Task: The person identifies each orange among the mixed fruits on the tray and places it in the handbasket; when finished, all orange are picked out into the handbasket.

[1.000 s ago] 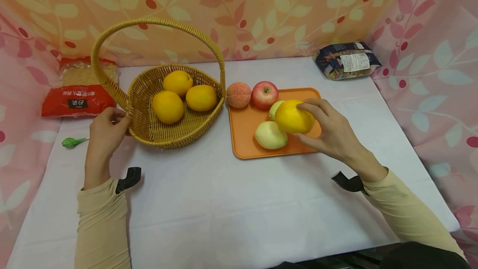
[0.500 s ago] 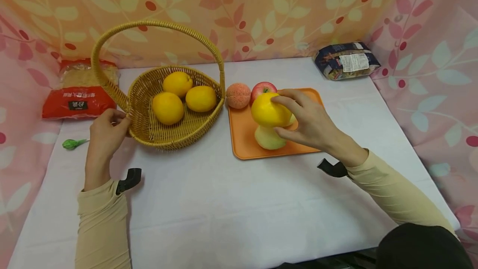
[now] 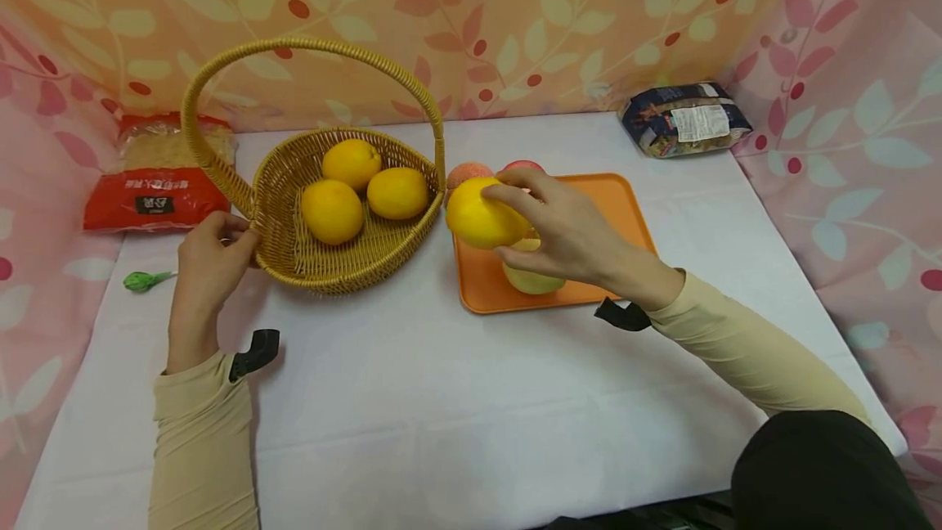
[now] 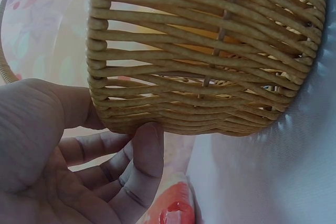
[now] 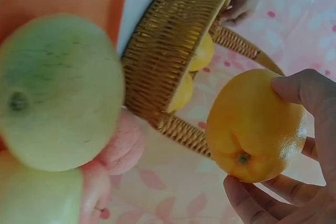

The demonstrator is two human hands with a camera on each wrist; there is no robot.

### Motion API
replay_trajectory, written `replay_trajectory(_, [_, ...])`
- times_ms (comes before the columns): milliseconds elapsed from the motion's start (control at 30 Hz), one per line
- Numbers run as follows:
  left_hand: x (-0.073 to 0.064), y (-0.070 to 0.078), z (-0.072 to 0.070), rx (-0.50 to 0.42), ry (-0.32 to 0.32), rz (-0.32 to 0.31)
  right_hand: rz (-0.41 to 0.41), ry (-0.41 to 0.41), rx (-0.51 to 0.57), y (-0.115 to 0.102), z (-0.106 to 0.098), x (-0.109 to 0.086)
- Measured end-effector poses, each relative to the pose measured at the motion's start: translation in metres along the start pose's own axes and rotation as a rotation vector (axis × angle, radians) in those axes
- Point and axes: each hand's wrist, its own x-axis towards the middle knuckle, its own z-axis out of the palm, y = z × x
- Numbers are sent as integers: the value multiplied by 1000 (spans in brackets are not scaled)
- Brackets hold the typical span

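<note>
My left hand (image 3: 212,260) pinches the rim at the left end of a wicker basket (image 3: 346,276). In the left wrist view its thumb and fingers grip the woven edge. Several yellow-orange fruits lie in the basket, including an orange (image 3: 331,213). My right hand (image 3: 570,229) holds another orange (image 3: 482,215) in the air over the left edge of an orange tray (image 3: 614,203); its navel shows in the right wrist view. Below and behind are a pale green melon-like fruit (image 3: 533,280), a peach (image 3: 468,173) and a red apple (image 3: 524,164), partly hidden.
The basket's tall arched handle (image 3: 316,43) rises over its opening. A red-and-clear food bag (image 3: 154,199) lies at the back left, with a small green object (image 3: 143,280) in front. A dark printed package (image 3: 688,123) sits at the back right. Patterned curtains enclose the white table (image 3: 412,399).
My right hand has carried the orange leftward across the tray toward the basket, now covering part of the peach and apple. The left hand keeps its grip on the rim.
</note>
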Motion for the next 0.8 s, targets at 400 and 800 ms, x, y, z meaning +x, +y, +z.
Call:
replay_trajectory(400, [3, 3, 1, -3, 3, 9, -56, 8, -26, -8, 6, 39])
replay_trajectory(800, [0, 0, 0, -6, -4, 2, -45, -234, -44, -27, 36, 92])
